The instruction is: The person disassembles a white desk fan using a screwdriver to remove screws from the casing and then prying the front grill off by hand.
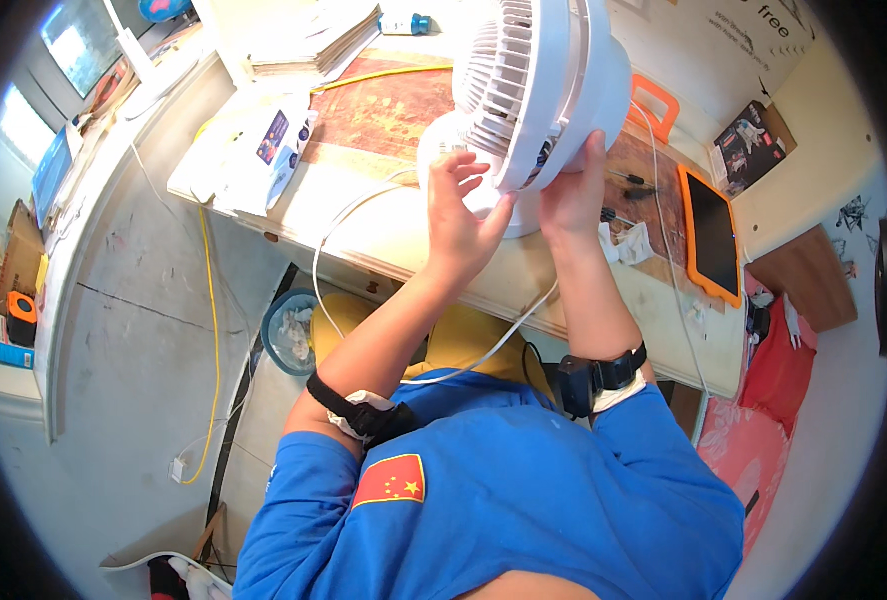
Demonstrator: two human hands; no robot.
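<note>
A white desk fan [549, 100] stands at the table's near edge, its round slatted grille tilted and facing left. My right hand [572, 200] grips the lower back of the fan head from the right, its fingertips partly hidden behind the housing. My left hand [464, 220] is raised by the lower rim of the grille. Its fingers are bent and apart from the thumb, with nothing held between them. The thumb tip is close to the rim; whether it touches I cannot tell. A white cable [316, 262] loops from the fan past my forearms.
On the wooden-topped table [389, 110] lie papers [314, 50], a small blue bottle [405, 24] and an orange-framed tablet [711, 235]. Behind the fan is an orange handle [656, 105]. Below, a blue waste bin [282, 350] stands beside my legs. A yellow cable [214, 340] hangs to the floor.
</note>
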